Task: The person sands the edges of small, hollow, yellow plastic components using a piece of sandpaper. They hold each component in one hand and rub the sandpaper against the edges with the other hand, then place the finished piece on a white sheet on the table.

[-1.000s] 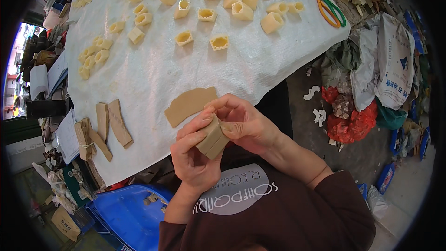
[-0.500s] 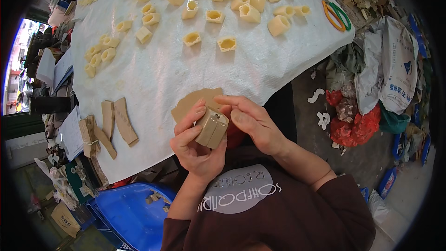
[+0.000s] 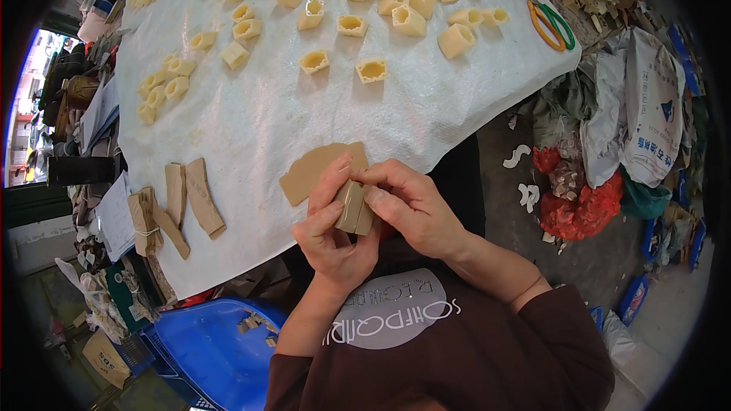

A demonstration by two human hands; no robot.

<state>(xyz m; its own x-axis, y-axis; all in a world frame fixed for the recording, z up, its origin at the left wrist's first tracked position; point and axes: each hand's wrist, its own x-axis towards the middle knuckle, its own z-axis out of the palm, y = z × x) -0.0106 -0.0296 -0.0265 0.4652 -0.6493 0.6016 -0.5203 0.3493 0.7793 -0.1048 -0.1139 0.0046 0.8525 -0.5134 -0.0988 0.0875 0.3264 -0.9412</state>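
Squarely between both hands (image 3: 332,250) (image 3: 417,217), tan block (image 3: 355,213)

Head-worn fisheye looks down; left hand (image 3: 335,249) and right hand (image 3: 421,215) near

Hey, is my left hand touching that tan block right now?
Touching. The head view shows the left hand curled around the tan block, skin right against its side.
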